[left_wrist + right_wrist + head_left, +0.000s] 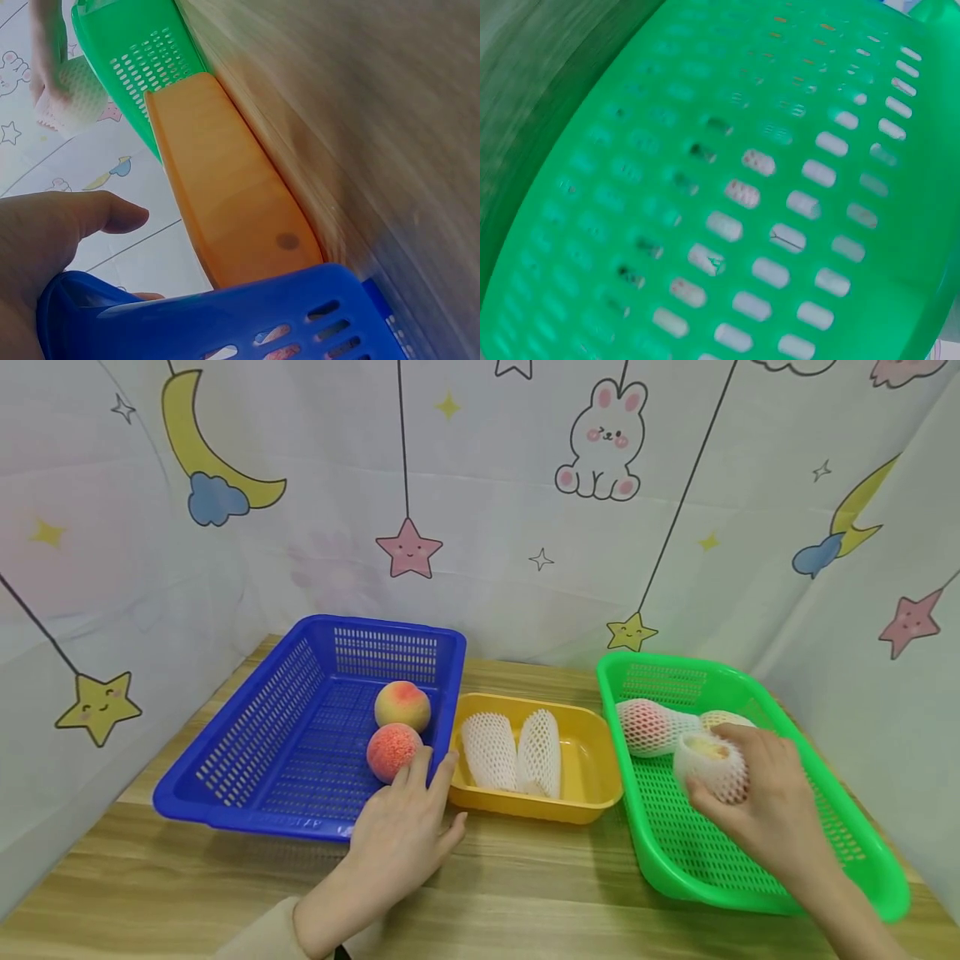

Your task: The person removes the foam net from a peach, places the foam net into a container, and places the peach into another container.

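My right hand [772, 797] grips a peach-coloured fruit in a white foam net sleeve [716, 772] above the green basket [660, 860]. The sleeve's open end shows a bit of the fruit. Inside that basket lie a reddish fruit in a foam net [643, 727] and a paler netted one [726, 718], partly hidden by the hand. My left hand [401, 818] reaches over the near right rim of the blue basket [247, 814], its fingers beside a red peach [393, 753]; contact is unclear. A yellow-red peach [402, 706] sits just behind. The left wrist view shows the left thumb [112, 214] extended.
Between the baskets stands a yellow tray [585, 760] with two white foam net sleeves [489, 747] in it. All stand on a wooden table [517, 877] before a patterned curtain [510, 485]. The green basket's slotted wall [765, 225] fills most of the right wrist view.
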